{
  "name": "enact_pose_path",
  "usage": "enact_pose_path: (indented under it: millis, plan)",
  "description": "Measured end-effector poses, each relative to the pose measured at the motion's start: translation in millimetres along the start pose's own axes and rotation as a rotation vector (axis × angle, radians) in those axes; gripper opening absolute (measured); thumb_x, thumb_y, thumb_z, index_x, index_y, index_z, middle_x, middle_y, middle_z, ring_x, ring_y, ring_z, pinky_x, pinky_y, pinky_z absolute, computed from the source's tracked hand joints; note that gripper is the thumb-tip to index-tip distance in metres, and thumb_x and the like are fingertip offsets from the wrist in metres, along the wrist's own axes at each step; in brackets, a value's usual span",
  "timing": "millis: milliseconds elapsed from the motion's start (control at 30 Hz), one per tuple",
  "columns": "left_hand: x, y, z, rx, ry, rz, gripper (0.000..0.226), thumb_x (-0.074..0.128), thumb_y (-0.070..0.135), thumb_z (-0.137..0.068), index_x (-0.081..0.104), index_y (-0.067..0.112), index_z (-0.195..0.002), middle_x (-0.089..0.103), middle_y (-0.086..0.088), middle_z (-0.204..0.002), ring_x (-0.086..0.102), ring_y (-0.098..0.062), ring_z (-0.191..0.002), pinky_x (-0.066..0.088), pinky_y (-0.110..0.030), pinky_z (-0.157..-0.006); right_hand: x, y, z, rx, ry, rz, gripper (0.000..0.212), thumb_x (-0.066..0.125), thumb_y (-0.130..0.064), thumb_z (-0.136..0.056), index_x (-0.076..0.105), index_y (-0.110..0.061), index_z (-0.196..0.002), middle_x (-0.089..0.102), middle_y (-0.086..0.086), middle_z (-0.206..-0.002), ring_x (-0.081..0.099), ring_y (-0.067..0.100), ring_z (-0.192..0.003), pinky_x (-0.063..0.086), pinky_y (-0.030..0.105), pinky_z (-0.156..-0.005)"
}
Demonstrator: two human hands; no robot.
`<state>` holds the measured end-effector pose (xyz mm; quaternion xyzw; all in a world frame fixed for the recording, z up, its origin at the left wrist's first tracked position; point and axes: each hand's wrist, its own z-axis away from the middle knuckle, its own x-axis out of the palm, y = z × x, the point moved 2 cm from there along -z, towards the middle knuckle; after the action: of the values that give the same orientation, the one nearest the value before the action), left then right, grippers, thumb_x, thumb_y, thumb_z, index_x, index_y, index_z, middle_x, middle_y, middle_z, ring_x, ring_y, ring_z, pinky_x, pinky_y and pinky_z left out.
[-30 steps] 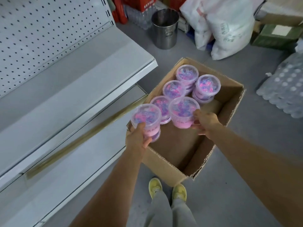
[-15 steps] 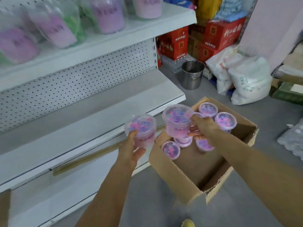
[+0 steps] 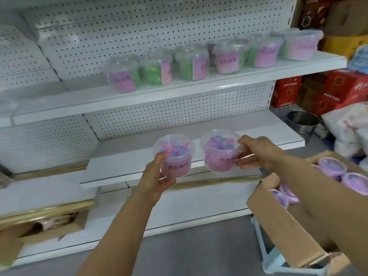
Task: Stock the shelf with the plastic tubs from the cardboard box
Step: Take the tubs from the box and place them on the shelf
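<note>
White shelf (image 3: 199,134) at 12 o'clock: left hand (image 3: 157,177) and right hand (image 3: 256,153) each grip a tub (image 3: 175,156), transfer step, next set both down.

A white pegboard back panel (image 3: 179,22) rises behind the racking; the floor (image 3: 199,246) is plain grey; red cartons (image 3: 326,90) stack at the right, with a steel bucket (image 3: 302,122) and white sacks (image 3: 346,132) just beside them; the light is soft and even

Two bare arms, no sleeves in my view.
My left hand (image 3: 157,180) and right hand (image 3: 256,154) wear no gloves, rings or watch; forearms uncovered.
</note>
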<state>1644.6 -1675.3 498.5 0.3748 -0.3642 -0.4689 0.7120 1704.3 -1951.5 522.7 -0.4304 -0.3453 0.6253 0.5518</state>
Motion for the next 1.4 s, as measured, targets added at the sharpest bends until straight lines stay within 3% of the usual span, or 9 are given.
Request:
enact_pose_path:
  millis: [367, 633, 767, 867, 1000, 1100, 1200, 1333, 1400]
  plan:
    - [-196.5, 89.9, 37.0, 0.149, 0.103, 0.037, 0.049, 0.060, 0.049, -0.085, 0.054, 0.019, -0.123, 0.057, -0.016, -0.111, 0.059, -0.030, -0.088, 0.055, -0.038, -0.079, 201.2, -86.2, 50.1, -0.143, -0.106, 0.020, 0.032, 0.058, -0.026, -0.088, 0.062, 0.005, -0.096, 0.068, 0.023, -0.094, 0.070, 0.041, -0.077, 0.060, 0.038, -0.067]
    - [-254.5, 152.7, 23.1, 0.244, 0.148, 0.097, 0.026, 0.058, 0.046, -0.088, 0.057, 0.022, -0.097, 0.059, -0.018, -0.107, 0.058, -0.031, -0.090, 0.052, -0.039, -0.084, 297.4, -181.4, 35.8, -0.289, -0.162, -0.013, 0.032, 0.054, -0.027, -0.091, 0.057, 0.001, -0.106, 0.059, 0.018, -0.087, 0.062, 0.034, -0.070, 0.059, 0.039, -0.064]
    - [-274.2, 182.1, 0.1, 0.284, 0.216, 0.137, 0.030, 0.061, 0.049, -0.085, 0.057, 0.023, -0.098, 0.060, -0.018, -0.109, 0.059, -0.033, -0.092, 0.048, -0.045, -0.096, 342.4, -224.5, 10.8, -0.326, -0.150, -0.073, 0.019, 0.049, -0.024, -0.095, 0.056, -0.007, -0.091, 0.052, 0.010, -0.081, 0.056, 0.025, -0.071, 0.056, 0.036, -0.055]
    - [-282.1, 203.4, -16.0, 0.319, 0.216, 0.153, 0.038, 0.062, 0.050, -0.084, 0.057, 0.022, -0.108, 0.059, -0.016, -0.109, 0.062, -0.031, -0.089, 0.053, -0.041, -0.088, 371.0, -246.8, -15.5, -0.311, -0.124, -0.088, 0.022, 0.046, -0.025, -0.097, 0.054, -0.006, -0.105, 0.053, 0.012, -0.089, 0.057, 0.025, -0.080, 0.055, 0.035, -0.050]
    - [-290.2, 227.7, -34.2, 0.366, 0.234, 0.145, 0.039, 0.062, 0.051, -0.084, 0.056, 0.021, -0.108, 0.058, -0.015, -0.109, 0.061, -0.030, -0.087, 0.056, -0.039, -0.085, 399.9, -259.4, -50.8, -0.292, -0.096, -0.054, 0.028, 0.047, -0.024, -0.097, 0.053, -0.006, -0.117, 0.054, 0.016, -0.104, 0.057, 0.032, -0.094, 0.058, 0.041, -0.062]
    - [-297.7, 241.4, -46.1, 0.385, 0.234, 0.143, 0.049, 0.064, 0.052, -0.082, 0.055, 0.020, -0.119, 0.056, -0.017, -0.116, 0.061, -0.031, -0.093, 0.057, -0.038, -0.083, 412.9, -262.0, -68.5, -0.305, -0.047, 0.005, 0.034, 0.050, -0.026, -0.094, 0.053, -0.002, -0.119, 0.056, 0.013, -0.095, 0.058, 0.032, -0.096, 0.056, 0.049, -0.082]
    - [-304.7, 253.3, -57.1, 0.390, 0.223, 0.147, 0.054, 0.064, 0.053, -0.081, 0.055, 0.019, -0.122, 0.055, -0.019, -0.121, 0.061, -0.033, -0.097, 0.057, -0.037, -0.079, 421.9, -265.9, -77.3, -0.357, -0.002, 0.003, 0.038, 0.051, -0.027, -0.094, 0.053, 0.002, -0.119, 0.056, 0.011, -0.090, 0.059, 0.029, -0.090, 0.055, 0.049, -0.086]
    - [-313.8, 269.1, -75.6, 0.395, 0.213, 0.158, 0.057, 0.063, 0.053, -0.082, 0.052, 0.018, -0.126, 0.054, -0.016, -0.118, 0.061, -0.032, -0.097, 0.057, -0.039, -0.083, 426.2, -264.7, -75.1, -0.538, 0.106, 0.380, 0.050, 0.046, -0.040, -0.094, 0.049, 0.002, -0.121, 0.059, 0.017, -0.116, 0.062, 0.035, -0.100, 0.050, 0.039, -0.083]
    - [-316.9, 278.2, -86.1, 0.386, 0.213, 0.167, 0.054, 0.063, 0.052, -0.083, 0.051, 0.018, -0.124, 0.054, -0.015, -0.113, 0.061, -0.031, -0.096, 0.055, -0.040, -0.087, 424.7, -257.7, -66.2, -0.827, 0.312, 0.654, 0.050, 0.048, -0.041, -0.093, 0.047, -0.002, -0.125, 0.050, 0.017, -0.125, 0.052, 0.033, -0.110, 0.045, 0.040, -0.082]
